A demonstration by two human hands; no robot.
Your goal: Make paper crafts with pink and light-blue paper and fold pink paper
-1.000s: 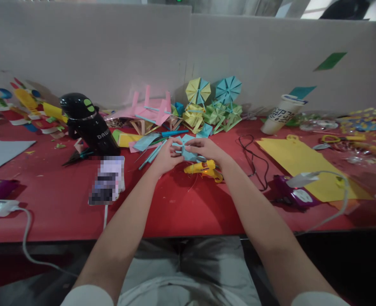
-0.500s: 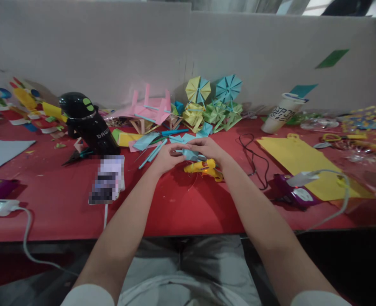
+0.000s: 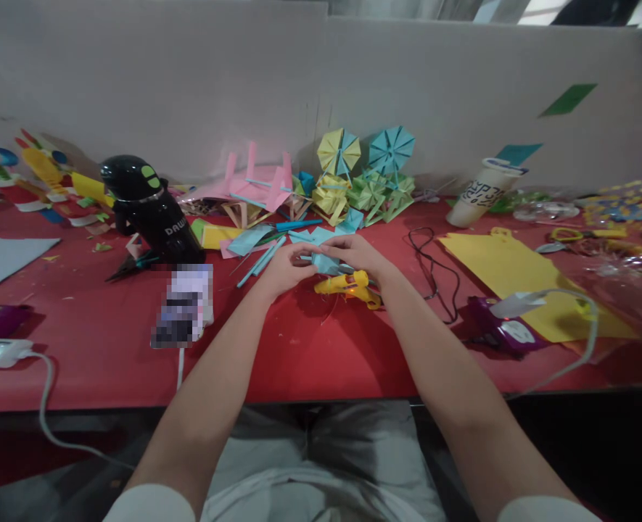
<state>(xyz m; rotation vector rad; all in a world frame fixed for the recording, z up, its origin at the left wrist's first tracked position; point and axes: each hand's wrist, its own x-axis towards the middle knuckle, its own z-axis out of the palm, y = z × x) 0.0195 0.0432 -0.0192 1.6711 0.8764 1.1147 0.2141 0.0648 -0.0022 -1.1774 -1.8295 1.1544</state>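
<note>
Between my two hands is a piece of folded light-blue paper, partly covered by my fingers. My left hand has its thumb and fingers closed on the paper's left side. From above and the right, my right hand grips the same paper. Just in front of the right hand lies a yellow glue gun with a small orange light, on the red tabletop. Narrow blue paper strips and more blue sheets lie beyond and left of my hands.
Paper umbrellas and pink folded pieces stand along the back panel. A black bottle and a phone are on the left. To the right lie a black cable, yellow sheets, a cup and a purple power strip.
My hands stay in nearly the same place, with the blue paper between them turned very slightly. At the far right edge, a blurred dark shape has shifted upward.
</note>
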